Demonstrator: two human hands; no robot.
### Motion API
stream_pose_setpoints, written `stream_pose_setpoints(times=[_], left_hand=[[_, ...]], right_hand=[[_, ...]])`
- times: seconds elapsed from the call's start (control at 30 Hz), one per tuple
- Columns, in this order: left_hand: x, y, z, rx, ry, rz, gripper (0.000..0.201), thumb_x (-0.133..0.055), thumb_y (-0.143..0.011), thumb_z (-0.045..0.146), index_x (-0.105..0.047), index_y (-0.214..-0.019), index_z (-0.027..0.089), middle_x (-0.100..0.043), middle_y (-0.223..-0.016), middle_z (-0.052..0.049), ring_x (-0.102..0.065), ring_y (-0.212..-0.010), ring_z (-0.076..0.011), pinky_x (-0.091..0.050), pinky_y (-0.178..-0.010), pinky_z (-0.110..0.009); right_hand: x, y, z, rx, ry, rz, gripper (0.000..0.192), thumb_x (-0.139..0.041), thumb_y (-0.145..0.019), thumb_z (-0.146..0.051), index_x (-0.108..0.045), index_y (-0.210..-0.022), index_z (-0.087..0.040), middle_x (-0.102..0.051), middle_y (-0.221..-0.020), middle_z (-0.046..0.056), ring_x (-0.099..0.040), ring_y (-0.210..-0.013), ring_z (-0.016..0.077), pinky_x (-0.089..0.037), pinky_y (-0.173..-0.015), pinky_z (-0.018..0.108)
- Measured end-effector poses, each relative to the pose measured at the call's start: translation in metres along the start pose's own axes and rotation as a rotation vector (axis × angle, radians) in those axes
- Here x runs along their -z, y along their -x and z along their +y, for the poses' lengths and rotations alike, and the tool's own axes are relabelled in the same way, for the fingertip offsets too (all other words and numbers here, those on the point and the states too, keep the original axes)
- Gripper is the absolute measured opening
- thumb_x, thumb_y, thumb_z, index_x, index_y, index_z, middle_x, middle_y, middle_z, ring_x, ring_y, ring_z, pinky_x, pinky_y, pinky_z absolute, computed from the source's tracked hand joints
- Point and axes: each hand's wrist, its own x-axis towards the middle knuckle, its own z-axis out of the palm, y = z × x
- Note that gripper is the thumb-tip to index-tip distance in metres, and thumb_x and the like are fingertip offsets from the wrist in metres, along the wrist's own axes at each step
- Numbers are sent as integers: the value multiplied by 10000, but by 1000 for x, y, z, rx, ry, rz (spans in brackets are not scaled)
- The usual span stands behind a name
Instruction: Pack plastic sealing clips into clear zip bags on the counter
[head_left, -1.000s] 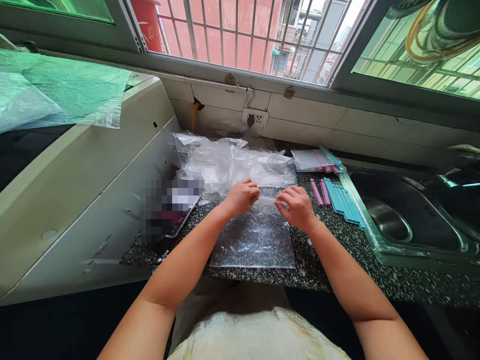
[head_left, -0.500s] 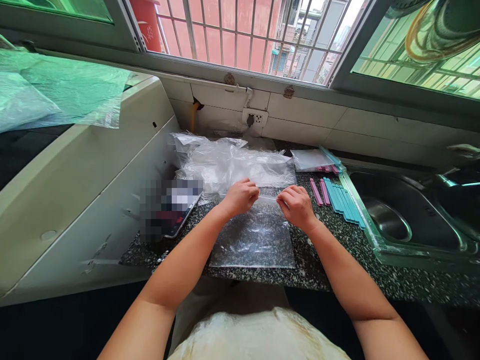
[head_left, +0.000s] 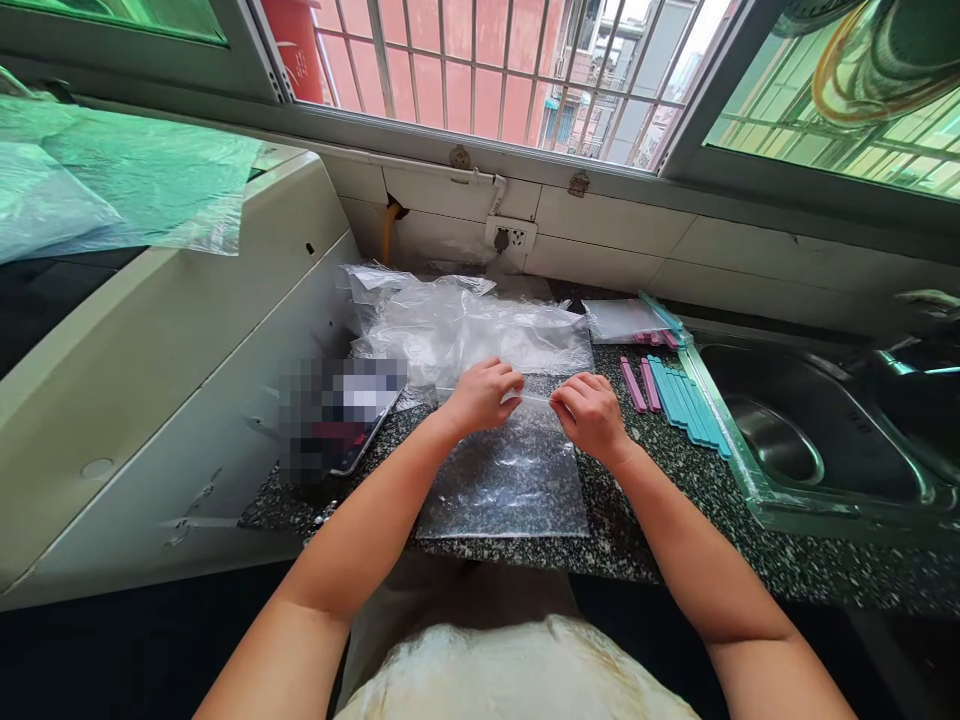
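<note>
A clear plastic bag (head_left: 506,490) lies flat on the speckled counter in front of me, its lower edge close to the counter's front. My left hand (head_left: 486,395) pinches the bag's top edge toward the left. On the right part of the same edge, my right hand (head_left: 589,410) has its fingers pressed together. Between the two hands the edge shows as a narrow pale strip. Behind them spreads a loose heap of clear plastic bags (head_left: 465,320). To the right of my right hand lie pink sealing clips (head_left: 640,385) and a row of several turquoise clips (head_left: 686,405).
A steel sink (head_left: 817,420) is set into the counter (head_left: 652,540) at the right. One filled clear packet (head_left: 626,320) rests near the wall. A phone-like device (head_left: 375,430), partly pixelated, stands at the left by a white appliance side (head_left: 225,400). A socket (head_left: 510,237) holds a plug.
Both hands keep hold of the bag's top edge. My left hand has shifted slightly right and my right hand slightly left, narrowing the gap between them.
</note>
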Motion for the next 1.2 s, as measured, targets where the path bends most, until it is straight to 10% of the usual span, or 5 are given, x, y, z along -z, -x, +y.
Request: stream_pose_setpoints(times=[1.2], left_hand=[[-3, -2, -5, -41, 30, -6, 188, -449, -823, 183, -587, -695, 169, -602, -752, -57, -486, -777, -191, -397, -684, -302]], right_hand=[[2, 0, 6, -10, -28, -5, 141, -530, -812, -206, -590, -687, -183, -632, -703, 26, -503, -744, 172, -324, -696, 298]])
